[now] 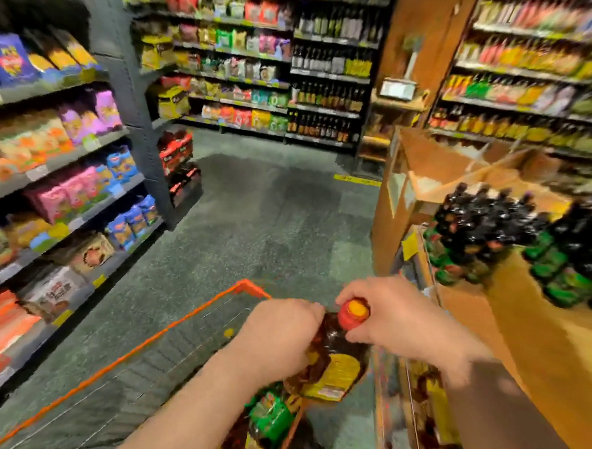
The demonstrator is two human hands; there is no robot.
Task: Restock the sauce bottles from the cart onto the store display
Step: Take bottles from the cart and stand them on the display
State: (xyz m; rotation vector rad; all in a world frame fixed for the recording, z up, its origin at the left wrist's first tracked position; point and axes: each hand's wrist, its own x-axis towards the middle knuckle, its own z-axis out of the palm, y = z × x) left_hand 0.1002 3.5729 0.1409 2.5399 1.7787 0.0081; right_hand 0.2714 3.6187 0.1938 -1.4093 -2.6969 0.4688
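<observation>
Above the cart (137, 350), both hands hold one dark sauce bottle (332, 360). The left hand (278, 340) wraps its body; the right hand (392, 318) pinches the red cap (353, 313). More bottles (270, 418) lie in the cart below it. Right of the cart stands the wooden display (539, 340), dark bottles (486, 227) on top. Carrying it well likely means keeping the weight in the left hand, the cap only steadied, and setting it upright beside that group.
</observation>
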